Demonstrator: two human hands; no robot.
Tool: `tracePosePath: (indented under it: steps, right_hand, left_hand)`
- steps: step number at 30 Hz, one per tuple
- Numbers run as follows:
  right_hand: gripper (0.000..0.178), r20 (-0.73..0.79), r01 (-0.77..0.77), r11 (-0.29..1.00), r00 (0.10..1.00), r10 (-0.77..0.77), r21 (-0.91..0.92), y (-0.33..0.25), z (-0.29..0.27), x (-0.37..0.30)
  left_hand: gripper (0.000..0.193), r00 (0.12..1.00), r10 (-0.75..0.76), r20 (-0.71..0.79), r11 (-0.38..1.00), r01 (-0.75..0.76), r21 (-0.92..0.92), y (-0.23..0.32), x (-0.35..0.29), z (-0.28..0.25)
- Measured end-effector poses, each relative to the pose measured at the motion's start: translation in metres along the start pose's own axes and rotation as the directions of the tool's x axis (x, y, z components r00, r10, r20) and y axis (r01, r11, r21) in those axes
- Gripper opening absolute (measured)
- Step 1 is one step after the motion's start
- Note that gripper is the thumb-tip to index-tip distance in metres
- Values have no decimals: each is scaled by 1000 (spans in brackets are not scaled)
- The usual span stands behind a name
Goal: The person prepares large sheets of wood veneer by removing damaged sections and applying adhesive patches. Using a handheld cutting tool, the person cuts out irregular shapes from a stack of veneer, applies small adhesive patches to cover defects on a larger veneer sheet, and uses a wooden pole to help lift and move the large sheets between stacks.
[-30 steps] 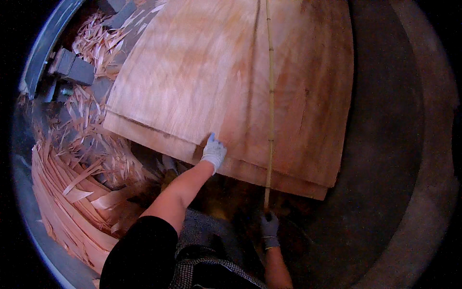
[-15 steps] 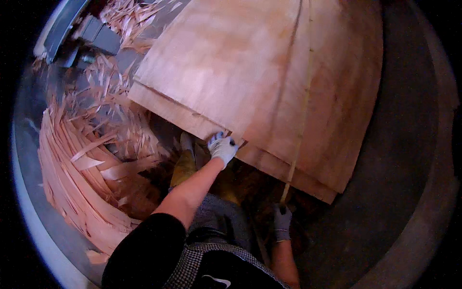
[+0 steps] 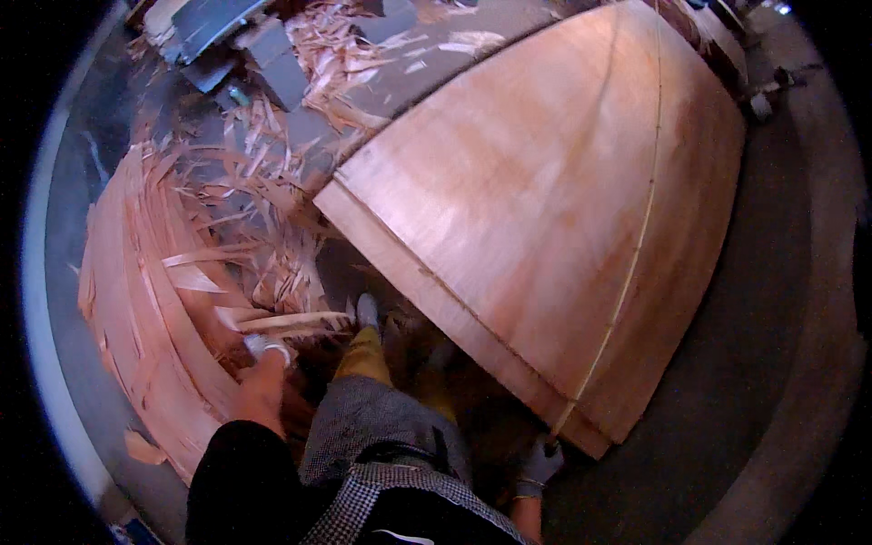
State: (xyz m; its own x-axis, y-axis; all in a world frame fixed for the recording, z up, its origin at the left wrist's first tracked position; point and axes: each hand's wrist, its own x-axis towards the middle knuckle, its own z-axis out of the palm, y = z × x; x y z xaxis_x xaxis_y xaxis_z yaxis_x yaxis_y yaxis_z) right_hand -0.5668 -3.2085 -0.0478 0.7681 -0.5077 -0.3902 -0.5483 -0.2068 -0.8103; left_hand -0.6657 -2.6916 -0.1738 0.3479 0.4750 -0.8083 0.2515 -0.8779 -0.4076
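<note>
The nearer right hand is closed on the bamboo stick, which runs away lengthwise over the veneer stack from its near-right corner; the left hand is beside veneer strips, its grip unclear.

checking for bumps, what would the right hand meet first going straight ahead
Besides the pole it holds, the right hand would probably meet the near edge of the wooden sheets first, though depth is unclear.

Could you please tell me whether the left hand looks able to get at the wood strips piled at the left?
Probably yes: the left hand appears close beside the strips, and nothing seems to block the way, though its height above them is hard to judge.
</note>
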Motion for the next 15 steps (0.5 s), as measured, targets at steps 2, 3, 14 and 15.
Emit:
tracePosePath:
  steps: [2, 3, 14, 15]
  right_hand:
    - [15, 21, 99, 995, 995, -99, -6, -1, 16, 24]
    - [16, 15, 157, 988, 988, -156, -2, 3, 26, 40]
    - [25, 258, -142, 987, 959, 120, 71, -86, 195, 6]
    - [26, 274, -77, 989, 961, 40, 125, -95, 211, -8]
  left_hand:
    - [34, 973, -114, 201, 959, 161, -235, -38, 4, 21]
    - [38, 971, -121, 207, 931, 183, -315, -44, 4, 23]
    - [38, 909, 267, -319, 537, -416, -734, -58, -6, -9]
    - [39, 933, 271, -239, 568, -355, -743, -77, 3, 4]
